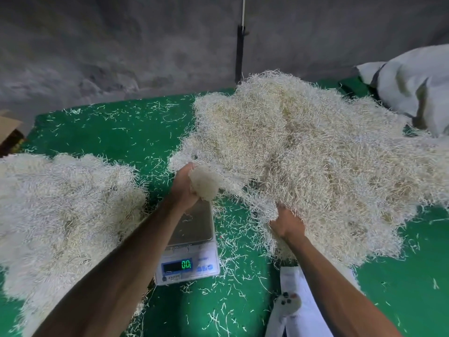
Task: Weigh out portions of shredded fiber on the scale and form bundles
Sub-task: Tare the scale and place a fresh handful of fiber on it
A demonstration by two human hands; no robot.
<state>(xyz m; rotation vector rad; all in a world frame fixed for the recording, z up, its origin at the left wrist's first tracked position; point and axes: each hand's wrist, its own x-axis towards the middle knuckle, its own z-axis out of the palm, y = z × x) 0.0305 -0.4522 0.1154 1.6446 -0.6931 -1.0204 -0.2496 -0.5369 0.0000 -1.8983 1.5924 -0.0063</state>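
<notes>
My left hand [184, 183] is curled round a tight, rounded wad of fiber [205, 183], gripping it just above the far edge of the scale [189, 242], which sits on the green table [116, 132] straight ahead of me at about 12 o'clock. The steel pan is bare apart from a few stray strands, and the green display reads zero, so I judge this wad has not been weighed yet, or has just come off; I cannot tell which. My right hand [288, 223] is pushed into the near edge of the big loose heap [303, 152] at about 1 o'clock; the fingers are buried in the shreds, so I cannot tell how far they are bent or whether they have hold of anything. That heap spreads from 12 round to 3 o'clock and looks like the unworked stock, and there is a great deal of it. On my left, from 9 to 10 o'clock, lies a second pile [65, 203], paler and lumpier; it may be finished portions, though I cannot make out separate bundles in it. Loose shreds are scattered all over the table. A white sheet [301, 307] lies near me at 5 o'clock. By my reckoning the job is partway through, with most of the fiber left to portion.
</notes>
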